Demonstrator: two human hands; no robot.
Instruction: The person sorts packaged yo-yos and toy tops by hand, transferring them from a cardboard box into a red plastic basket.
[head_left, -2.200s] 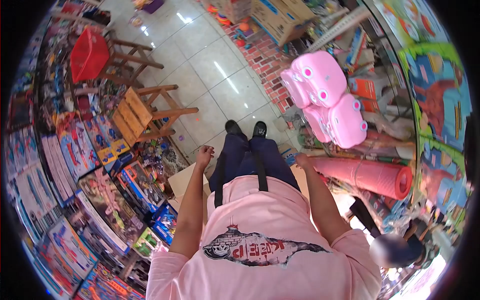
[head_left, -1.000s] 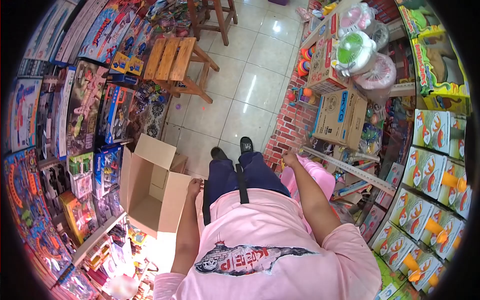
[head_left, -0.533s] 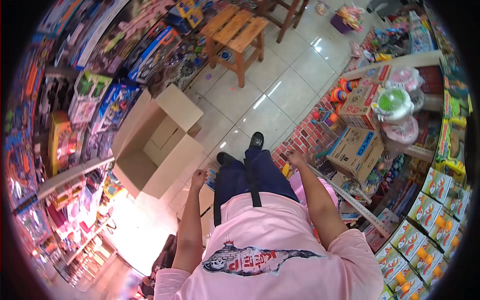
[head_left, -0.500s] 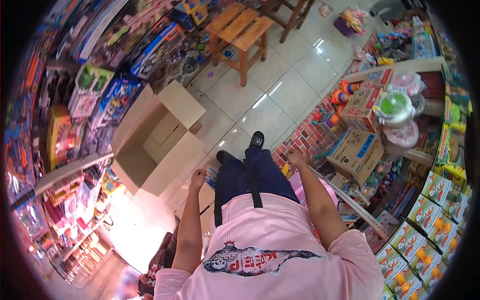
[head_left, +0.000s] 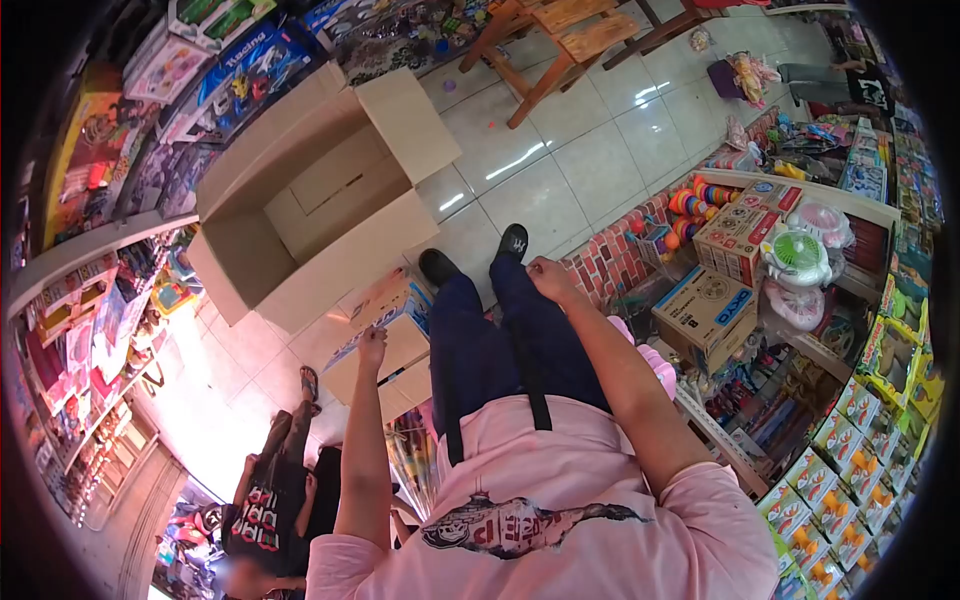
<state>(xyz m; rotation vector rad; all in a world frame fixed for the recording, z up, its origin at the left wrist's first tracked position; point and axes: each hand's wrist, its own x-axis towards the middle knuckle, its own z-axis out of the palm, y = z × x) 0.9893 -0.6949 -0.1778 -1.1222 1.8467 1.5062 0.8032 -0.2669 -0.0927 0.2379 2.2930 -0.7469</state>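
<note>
My left hand [head_left: 372, 348] hangs in a loose fist, with nothing seen in it, above a closed carton [head_left: 400, 345] with blue print on the floor. In front of it stands a large open cardboard box [head_left: 330, 205], its flaps up and its visible inside bare. My right hand [head_left: 548, 277] has its fingers curled in, in front of my right thigh and near the red brick-patterned shelf edge [head_left: 608, 262]. I see nothing held there. Neither hand touches the big box.
A wooden stool [head_left: 575, 40] stands ahead on the tiles. Right, a shelf holds a carton [head_left: 705, 312], small fans [head_left: 797, 255] and boxed toys [head_left: 835, 450]. Toy packages [head_left: 245, 75] line the left. A person in a black shirt [head_left: 262, 525] is at lower left.
My view has shifted, and the open box appears nearer. My right hand has swung forward and inward; my left hand has moved slightly outward. The person at lower left has come more into view.
</note>
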